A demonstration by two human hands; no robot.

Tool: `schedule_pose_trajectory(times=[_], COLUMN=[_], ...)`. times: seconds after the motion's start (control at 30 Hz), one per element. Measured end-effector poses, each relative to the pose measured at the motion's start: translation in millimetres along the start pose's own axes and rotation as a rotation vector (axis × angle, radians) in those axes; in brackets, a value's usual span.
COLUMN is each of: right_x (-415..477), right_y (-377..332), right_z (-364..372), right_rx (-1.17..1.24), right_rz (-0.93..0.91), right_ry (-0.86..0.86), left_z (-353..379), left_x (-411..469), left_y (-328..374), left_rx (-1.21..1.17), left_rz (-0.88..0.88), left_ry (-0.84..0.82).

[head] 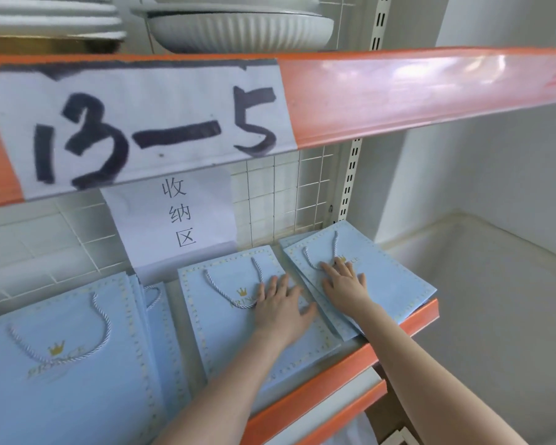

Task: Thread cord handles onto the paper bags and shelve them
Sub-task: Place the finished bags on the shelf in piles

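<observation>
Though apart, flat hands [281,305] [345,279] on bags [225,335] [395,284]

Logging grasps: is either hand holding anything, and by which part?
Nothing is held: left hand lies flat on the middle bag, right hand on the right bag.

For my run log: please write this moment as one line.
stage: shelving | left hand: flat on middle bag | right hand: flat on right bag stack | cords: threaded
</observation>
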State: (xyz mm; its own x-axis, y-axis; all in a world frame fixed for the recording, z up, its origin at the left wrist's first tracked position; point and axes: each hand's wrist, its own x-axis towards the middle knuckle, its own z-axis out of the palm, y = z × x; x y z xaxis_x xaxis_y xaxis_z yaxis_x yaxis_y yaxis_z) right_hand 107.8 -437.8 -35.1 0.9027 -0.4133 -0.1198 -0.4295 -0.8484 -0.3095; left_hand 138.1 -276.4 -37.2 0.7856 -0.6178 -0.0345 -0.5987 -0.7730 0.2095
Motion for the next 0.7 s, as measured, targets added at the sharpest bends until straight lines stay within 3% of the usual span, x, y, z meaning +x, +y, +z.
schedule_pose_trajectory(times=[0.17,0.3,0.37,0.43,0.5,0.6,0.7], right_x=[12,6,-2,-10,-19,-39,-62], right_y=[-17,-38,-54,-78,-107,-154,-203], right_z=[-9,-15,-13,-7,3,16,35], right_rx=[0.041,0.338,0.406,0.412,0.443,0.508,0.547], right_rz=[0.047,0.003,-0.093,-0.233,-0.364,-0.475,-0.572], right_ry=[-0.057,0.124,0.223,0.252,0.256,0.184,0.063], left_z=[-4,-11,-19,-31,-45,-65,-76], left_x=[-9,-18,-24,-36,-54,-90,-144], left_y=[-7,-20,-29,-43,-68,-114,-152], left_rx=[-0.022,-0.044,-0.087,-0.206,-0.272,-0.181,-0.208], left_rz=[0.009,0.003,0.007,-0.044,-0.133,-0.39,-0.791], left_ry=[-0.016,-0.009,0.094,0.314,0.546,0.818,0.822])
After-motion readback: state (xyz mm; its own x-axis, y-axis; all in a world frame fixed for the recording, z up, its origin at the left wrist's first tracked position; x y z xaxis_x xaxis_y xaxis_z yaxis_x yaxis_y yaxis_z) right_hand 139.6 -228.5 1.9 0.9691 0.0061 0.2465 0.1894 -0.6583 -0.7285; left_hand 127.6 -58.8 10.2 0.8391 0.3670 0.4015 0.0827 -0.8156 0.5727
